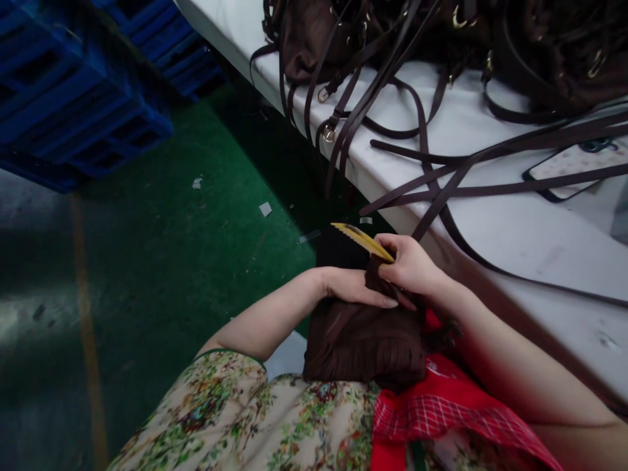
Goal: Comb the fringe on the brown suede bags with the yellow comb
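Note:
A dark brown fabric bag rests on my lap, its lower edge gathered in folds. My left hand holds its upper part, with one digit stretched along the cloth and the others hidden behind a raised fold. Closed beside it, my right hand pinches a thin yellow strip with a toothed edge, which points up and to the left. Brown cloth touches the fingers of this hand as well. Where the strip ends inside the grip cannot be seen.
A white table runs along the right, bearing brown bags, long straps with buckles, and a phone under straps. Blue pallets stand at left. Paper scraps lie on the green floor. A red apron covers my lap's right side.

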Motion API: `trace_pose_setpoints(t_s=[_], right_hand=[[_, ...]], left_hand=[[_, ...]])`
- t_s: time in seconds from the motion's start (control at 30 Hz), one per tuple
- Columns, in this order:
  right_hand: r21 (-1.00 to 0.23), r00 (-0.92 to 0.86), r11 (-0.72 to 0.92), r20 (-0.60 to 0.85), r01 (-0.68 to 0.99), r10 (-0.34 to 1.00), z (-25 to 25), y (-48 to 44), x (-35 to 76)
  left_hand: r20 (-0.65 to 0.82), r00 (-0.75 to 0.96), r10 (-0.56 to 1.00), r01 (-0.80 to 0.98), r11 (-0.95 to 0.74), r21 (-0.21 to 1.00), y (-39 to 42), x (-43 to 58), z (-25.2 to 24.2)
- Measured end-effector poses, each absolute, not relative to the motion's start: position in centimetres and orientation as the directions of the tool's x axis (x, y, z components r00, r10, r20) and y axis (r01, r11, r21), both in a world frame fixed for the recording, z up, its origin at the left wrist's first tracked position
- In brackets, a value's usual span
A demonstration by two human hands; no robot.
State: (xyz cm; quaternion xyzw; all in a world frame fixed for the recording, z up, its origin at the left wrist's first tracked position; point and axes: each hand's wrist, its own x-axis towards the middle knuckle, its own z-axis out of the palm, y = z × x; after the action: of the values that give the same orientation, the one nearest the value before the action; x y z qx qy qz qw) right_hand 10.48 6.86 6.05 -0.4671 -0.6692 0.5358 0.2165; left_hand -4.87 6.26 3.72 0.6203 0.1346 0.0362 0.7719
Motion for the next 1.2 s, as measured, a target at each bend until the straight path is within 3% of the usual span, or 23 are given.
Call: trace_pose_setpoints(t_s=[0.07,0.2,0.33,0.4,0.57,0.7,0.97,1.2], right_hand=[[-0.898,-0.471,-0.093,-0.311,0.431,0.825,5.8,7.4,11.2],[-0.865,-0.436,-0.137,-0.373,0.483,0.819,4.3,7.4,12.8],[-0.776,-0.333,0.08,-0.172,0.625,0.927,4.4,6.0,14.7],[-0.735,-0.368,0.17,-0.116,0.657,0.923,5.0,4.8,15.3],[-0.641,-0.664,0.424,-0.184,0.64,0.725,5.7,1.6,15.2],[-0.545,-0.714,0.516,-0.242,0.66,0.657,5.2,0.5,14.1],[-0.482,-0.709,0.533,-0.336,0.695,0.62,5.2,1.2,13.5],[-0.463,-0.672,0.494,-0.412,0.736,0.615,5.1,1.7,12.7]], left_hand=[[-0.125,0.966,0.224,0.06,0.276,0.959,5.8,-4.3,2.9],[-0.24,0.914,0.326,0.12,0.347,0.93,4.5,-4.7,1.6],[-0.326,0.847,0.42,0.118,0.449,0.886,2.8,-6.1,1.2],[-0.36,0.811,0.462,0.099,0.498,0.861,2.1,-6.7,1.2],[-0.338,0.779,0.527,-0.003,0.543,0.84,0.9,-7.2,1.0],[-0.349,0.783,0.515,0.0,0.561,0.828,0.2,-7.1,1.2],[-0.286,0.787,0.546,0.114,0.327,0.938,-0.1,-6.9,3.3],[-0.165,0.755,0.635,0.255,-0.053,0.965,-1.0,-6.6,4.7]])
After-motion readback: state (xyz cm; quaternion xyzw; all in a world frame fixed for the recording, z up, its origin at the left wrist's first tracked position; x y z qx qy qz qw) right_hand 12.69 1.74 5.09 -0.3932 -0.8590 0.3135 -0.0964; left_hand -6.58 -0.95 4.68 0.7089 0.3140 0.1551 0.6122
